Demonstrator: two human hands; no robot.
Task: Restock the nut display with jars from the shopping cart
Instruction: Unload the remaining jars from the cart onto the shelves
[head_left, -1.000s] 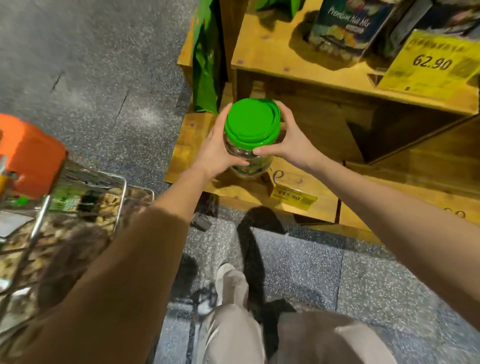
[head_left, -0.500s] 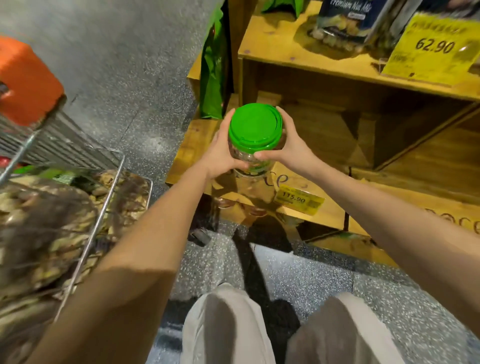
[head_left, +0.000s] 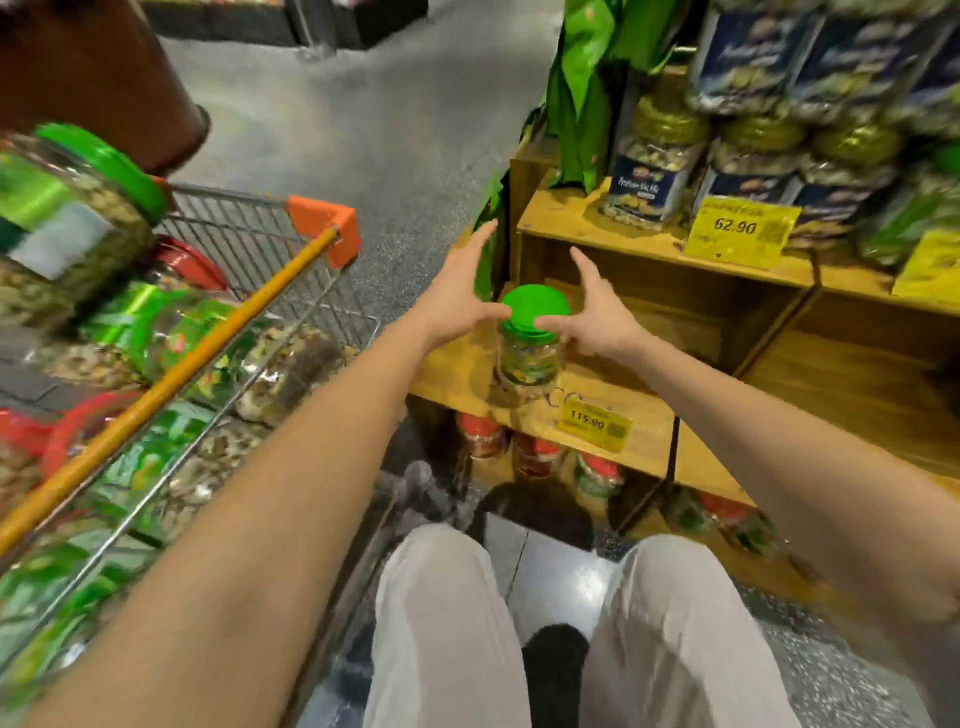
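A clear nut jar (head_left: 525, 364) with a green lid (head_left: 535, 307) stands upright on the low wooden shelf (head_left: 644, 447) of the display. My left hand (head_left: 460, 296) is on the jar's left and my right hand (head_left: 597, 317) on its right, both with fingers spread and straight. Only the thumbs lie against the lid's rim. The shopping cart (head_left: 249, 332) on the left carries several more nut jars with green and red lids; one big green-lidded jar (head_left: 67, 223) lies on top.
The upper shelf (head_left: 576, 223) carries several blue-labelled nut jars (head_left: 649, 176) and a yellow 62.90 tag (head_left: 740, 228). A 115.90 tag (head_left: 595, 422) hangs on the low shelf's front edge. Red-lidded jars (head_left: 537, 452) stand beneath it. My knees are below, with a brown column (head_left: 98, 78) far left.
The jar came down from mid-air onto the low shelf. Both hands let go of it and spread their fingers. The view pulled back and upward.
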